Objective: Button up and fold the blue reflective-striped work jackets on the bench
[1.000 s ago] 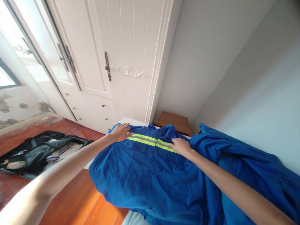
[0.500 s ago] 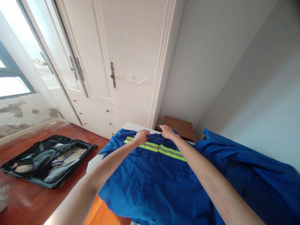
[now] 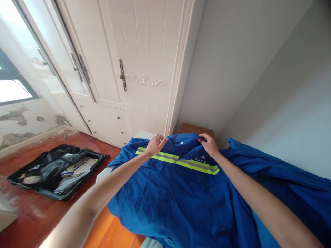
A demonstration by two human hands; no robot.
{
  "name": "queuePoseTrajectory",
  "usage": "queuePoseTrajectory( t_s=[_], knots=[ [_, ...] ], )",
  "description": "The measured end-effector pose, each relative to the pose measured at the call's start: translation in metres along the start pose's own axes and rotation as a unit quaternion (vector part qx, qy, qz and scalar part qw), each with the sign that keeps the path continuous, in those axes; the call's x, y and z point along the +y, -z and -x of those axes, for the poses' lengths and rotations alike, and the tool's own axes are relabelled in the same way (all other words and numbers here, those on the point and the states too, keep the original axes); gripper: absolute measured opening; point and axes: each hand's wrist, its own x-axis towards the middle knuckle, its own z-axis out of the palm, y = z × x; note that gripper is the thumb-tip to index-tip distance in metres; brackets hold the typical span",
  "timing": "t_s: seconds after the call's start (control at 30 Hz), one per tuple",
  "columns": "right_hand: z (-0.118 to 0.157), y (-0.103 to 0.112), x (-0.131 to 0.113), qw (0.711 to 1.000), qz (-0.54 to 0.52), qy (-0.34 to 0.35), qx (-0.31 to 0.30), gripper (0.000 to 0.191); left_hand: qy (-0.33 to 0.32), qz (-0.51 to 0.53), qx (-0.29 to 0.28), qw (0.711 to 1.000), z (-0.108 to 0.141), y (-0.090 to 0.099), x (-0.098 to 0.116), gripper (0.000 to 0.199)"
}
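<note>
A blue work jacket (image 3: 186,199) lies spread front side up on a white surface (image 3: 103,175), its collar end away from me. A yellow-green and grey reflective stripe (image 3: 199,166) crosses the chest, with white lettering above it on the right. At the left side of the collar, my left hand (image 3: 155,144) is closed with thumb and fingers pinching the cloth. My right hand (image 3: 210,145) pinches the right edge of the collar. Between them the collar stands open, showing a small white label (image 3: 182,142) inside.
More blue cloth (image 3: 279,189) is heaped at the right by the wall. An open black suitcase (image 3: 55,172) with clothes lies on the red wooden floor at left. A white wardrobe (image 3: 147,110) stands ahead, and a brown wooden cabinet (image 3: 191,128) beside it.
My right hand has moved to the right, away from my left hand, drawing the collar apart. The inside of the collar, its label and the chest lettering now show more fully.
</note>
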Motion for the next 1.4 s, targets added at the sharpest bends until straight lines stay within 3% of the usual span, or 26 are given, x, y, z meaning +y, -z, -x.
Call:
queuePoseTrajectory(
  t_s=[0.1,0.23,0.33,0.47,0.57,0.63,0.8,0.93,1.03,1.17,1.3,1.4],
  knots=[
    [0.016,0.006,-0.008,0.994,-0.08,0.029,0.072,0.02,0.022,-0.036,0.005,0.999,-0.023,-0.004,0.022,0.049],
    [0.025,0.011,-0.022,0.993,-0.082,0.04,0.07,0.018,0.081,-0.125,-0.048,0.988,-0.045,-0.011,0.039,0.059],
    [0.026,0.013,-0.027,0.995,-0.071,0.045,0.062,0.018,0.129,-0.134,-0.093,0.978,-0.054,-0.008,0.039,0.049],
    [0.022,0.014,-0.026,0.995,-0.062,0.044,0.061,0.021,0.143,-0.116,-0.125,0.975,-0.064,0.003,0.03,0.024],
    [0.016,0.017,-0.027,0.998,-0.022,0.034,0.046,0.03,0.131,-0.101,-0.15,0.975,-0.067,0.014,0.026,0.016],
    [0.012,0.021,-0.03,0.997,0.045,0.062,0.018,0.036,0.111,-0.101,-0.148,0.978,-0.066,0.024,0.025,0.021],
    [0.012,0.032,-0.044,0.963,0.234,0.133,0.01,0.038,0.052,-0.159,-0.167,0.972,-0.054,0.05,0.025,0.059],
    [0.014,0.034,-0.047,0.954,0.275,0.102,-0.056,0.041,0.039,-0.257,-0.209,0.943,-0.044,0.06,0.025,0.047],
    [0.015,0.033,-0.048,0.955,0.27,0.109,-0.063,0.043,0.018,-0.278,-0.175,0.944,-0.04,0.055,0.027,0.057],
    [0.019,0.03,-0.056,0.961,0.233,0.147,-0.037,0.044,-0.051,-0.256,-0.15,0.954,-0.045,0.033,0.032,0.07],
    [0.023,0.035,-0.064,0.96,0.255,0.111,-0.021,0.04,-0.053,-0.229,-0.142,0.962,-0.056,0.018,0.034,0.045],
    [0.024,0.044,-0.062,0.953,0.289,0.064,-0.065,0.038,-0.046,-0.22,-0.131,0.966,-0.058,0.024,0.034,0.029]
  ],
)
